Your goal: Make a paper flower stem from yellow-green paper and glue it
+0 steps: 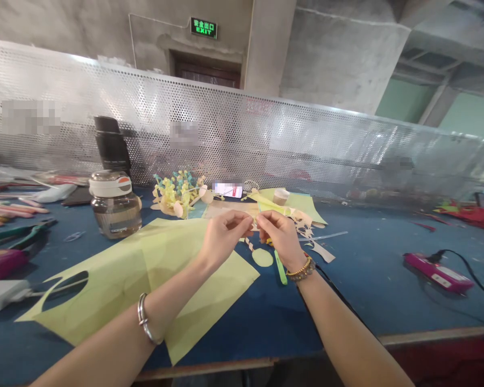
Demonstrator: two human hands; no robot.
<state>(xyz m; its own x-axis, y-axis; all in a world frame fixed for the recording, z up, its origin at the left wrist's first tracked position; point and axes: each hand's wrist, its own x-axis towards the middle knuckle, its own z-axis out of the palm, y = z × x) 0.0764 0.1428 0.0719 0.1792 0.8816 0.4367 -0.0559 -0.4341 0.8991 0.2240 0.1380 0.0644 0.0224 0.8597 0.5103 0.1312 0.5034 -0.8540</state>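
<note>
Two bare hands are held close together above one blue tabletop (371, 285); on the left hand (228, 232) and the right hand (281, 236) alike, thumb and forefinger are pinched closed (whether anything is gripped between them cannot be told). One flat, round, yellow-green disc (262, 257) is positioned on the tabletop, just below the fingertips in view; one slim, bright-green strip-shaped item (280, 269) is located beside it, near the right wrist. One large, creased, yellow-green paper sheet (177, 279) is spread beneath the left forearm (one oval cut-out is seen at its far left). One clear bottle with a white lid (116, 212) and one cluster of yellow and teal blossoms (179, 191) are placed beyond the sheet; one magenta power strip (438, 273) is set at the right.
</note>
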